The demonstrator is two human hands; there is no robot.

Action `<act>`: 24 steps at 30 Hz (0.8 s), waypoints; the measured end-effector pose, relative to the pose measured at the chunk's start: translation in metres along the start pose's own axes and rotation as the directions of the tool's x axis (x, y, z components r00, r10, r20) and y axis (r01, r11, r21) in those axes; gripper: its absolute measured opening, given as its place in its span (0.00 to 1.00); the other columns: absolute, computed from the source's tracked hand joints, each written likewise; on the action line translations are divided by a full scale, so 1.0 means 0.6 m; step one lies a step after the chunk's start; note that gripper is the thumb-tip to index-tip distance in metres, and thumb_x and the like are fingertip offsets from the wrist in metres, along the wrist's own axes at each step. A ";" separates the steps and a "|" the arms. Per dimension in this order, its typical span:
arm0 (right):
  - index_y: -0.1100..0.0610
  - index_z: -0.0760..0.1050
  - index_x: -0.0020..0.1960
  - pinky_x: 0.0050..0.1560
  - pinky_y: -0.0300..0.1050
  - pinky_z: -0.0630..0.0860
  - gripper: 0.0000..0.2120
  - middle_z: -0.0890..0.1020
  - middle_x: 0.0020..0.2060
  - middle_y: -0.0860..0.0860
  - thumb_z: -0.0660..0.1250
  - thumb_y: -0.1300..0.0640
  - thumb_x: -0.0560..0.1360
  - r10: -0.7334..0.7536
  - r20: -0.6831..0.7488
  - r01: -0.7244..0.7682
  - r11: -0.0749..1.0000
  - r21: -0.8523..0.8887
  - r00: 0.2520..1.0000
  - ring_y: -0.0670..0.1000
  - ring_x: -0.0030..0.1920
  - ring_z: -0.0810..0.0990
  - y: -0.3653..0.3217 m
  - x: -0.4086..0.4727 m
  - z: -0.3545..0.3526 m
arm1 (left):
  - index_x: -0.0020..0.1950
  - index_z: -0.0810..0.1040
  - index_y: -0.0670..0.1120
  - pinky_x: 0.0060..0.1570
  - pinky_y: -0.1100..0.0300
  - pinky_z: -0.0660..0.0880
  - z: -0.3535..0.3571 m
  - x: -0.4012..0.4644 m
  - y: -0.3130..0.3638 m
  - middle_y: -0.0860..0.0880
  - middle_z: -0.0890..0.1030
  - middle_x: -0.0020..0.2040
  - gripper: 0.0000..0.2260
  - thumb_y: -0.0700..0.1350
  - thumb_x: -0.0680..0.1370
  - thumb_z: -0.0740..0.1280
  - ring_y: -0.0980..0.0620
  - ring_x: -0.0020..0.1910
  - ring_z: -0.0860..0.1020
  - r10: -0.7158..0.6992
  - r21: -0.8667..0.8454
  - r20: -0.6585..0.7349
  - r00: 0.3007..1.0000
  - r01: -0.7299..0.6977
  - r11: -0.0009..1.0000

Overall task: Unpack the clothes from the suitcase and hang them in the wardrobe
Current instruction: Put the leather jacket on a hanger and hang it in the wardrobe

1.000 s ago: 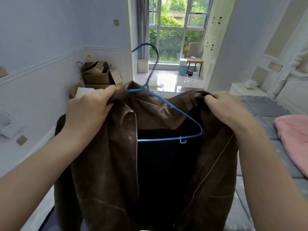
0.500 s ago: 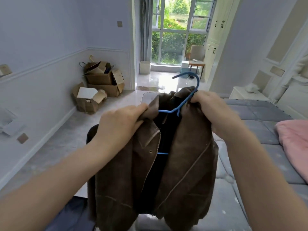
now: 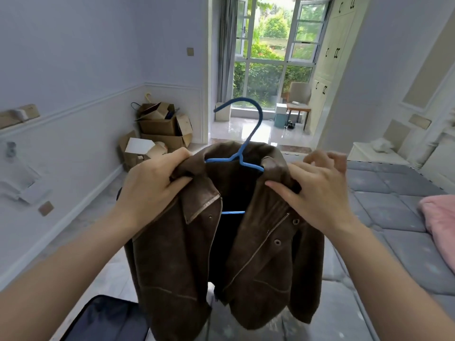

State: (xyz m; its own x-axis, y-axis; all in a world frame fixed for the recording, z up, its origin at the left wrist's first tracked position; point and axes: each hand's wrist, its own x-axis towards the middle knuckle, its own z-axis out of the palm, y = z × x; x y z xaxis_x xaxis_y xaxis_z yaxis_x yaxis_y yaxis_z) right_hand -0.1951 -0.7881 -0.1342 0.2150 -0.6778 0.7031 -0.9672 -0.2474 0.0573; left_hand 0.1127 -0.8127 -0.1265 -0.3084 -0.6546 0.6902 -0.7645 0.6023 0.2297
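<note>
A brown suede jacket (image 3: pixel 177 262) hangs in front of me on a blue wire hanger (image 3: pixel 248 143), whose hook rises above the collar. My left hand (image 3: pixel 152 190) grips the jacket's left shoulder, fingers curled round the fabric. My right hand (image 3: pixel 317 193) pinches the right collar flap, thumb on the front, some fingers lifted and blurred. The open dark suitcase (image 3: pixel 105 321) shows at the bottom left edge. The white wardrobe (image 3: pixel 330 52) with dark handles stands far off beside the window.
A grey quilted mattress (image 3: pixel 394 217) lies to the right with a pink blanket (image 3: pixel 440 227) on it. Cardboard boxes (image 3: pixel 160 134) are stacked by the left wall. A chair (image 3: pixel 299 99) and a white bedside cabinet (image 3: pixel 374 153) stand further back.
The jacket has spread back out on the hanger and its hook now stands upright. My hands moved apart to the shoulders; the right hand left the hook for the collar.
</note>
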 end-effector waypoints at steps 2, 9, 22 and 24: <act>0.52 0.76 0.42 0.48 0.57 0.72 0.20 0.79 0.35 0.42 0.61 0.36 0.76 0.092 0.060 -0.108 0.923 0.369 0.994 0.51 0.42 0.75 -0.018 0.005 0.004 | 0.52 0.74 0.54 0.31 0.65 0.65 -0.009 -0.001 -0.006 0.57 0.75 0.38 0.05 0.51 0.78 0.66 0.56 0.35 0.71 0.015 -0.017 0.018 1.000 -0.014 1.000; 0.57 0.79 0.51 0.46 0.62 0.78 0.22 0.83 0.40 0.53 0.67 0.37 0.73 0.426 -0.064 -0.275 0.685 0.675 0.903 0.57 0.43 0.81 -0.013 0.028 -0.006 | 0.56 0.72 0.57 0.44 0.57 0.73 -0.082 -0.012 -0.064 0.61 0.75 0.49 0.12 0.57 0.75 0.68 0.54 0.47 0.77 -0.072 -0.023 0.025 0.997 0.072 0.997; 0.48 0.80 0.53 0.42 0.56 0.77 0.17 0.83 0.36 0.48 0.65 0.38 0.73 0.159 0.000 -0.114 0.710 0.695 0.987 0.54 0.40 0.81 -0.004 0.039 0.019 | 0.45 0.66 0.62 0.42 0.67 0.66 -0.108 -0.074 0.008 0.61 0.72 0.42 0.06 0.55 0.81 0.54 0.65 0.44 0.73 -0.263 0.042 0.058 0.963 0.261 0.965; 0.48 0.80 0.52 0.40 0.56 0.77 0.16 0.81 0.34 0.49 0.64 0.38 0.74 0.102 -0.007 -0.070 0.732 0.678 0.995 0.54 0.38 0.80 0.015 0.040 0.022 | 0.49 0.67 0.61 0.45 0.70 0.66 -0.095 -0.077 0.033 0.61 0.73 0.43 0.05 0.51 0.82 0.55 0.65 0.46 0.74 -0.297 0.036 0.009 0.955 0.296 0.954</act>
State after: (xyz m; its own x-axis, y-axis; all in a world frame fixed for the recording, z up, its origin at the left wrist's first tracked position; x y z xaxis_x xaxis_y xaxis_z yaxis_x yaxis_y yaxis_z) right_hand -0.1970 -0.8156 -0.1261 0.1145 -0.6943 0.7105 -0.6316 -0.6030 -0.4874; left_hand 0.1441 -0.7444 -0.1148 -0.0731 -0.8081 0.5844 -0.8412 0.3648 0.3992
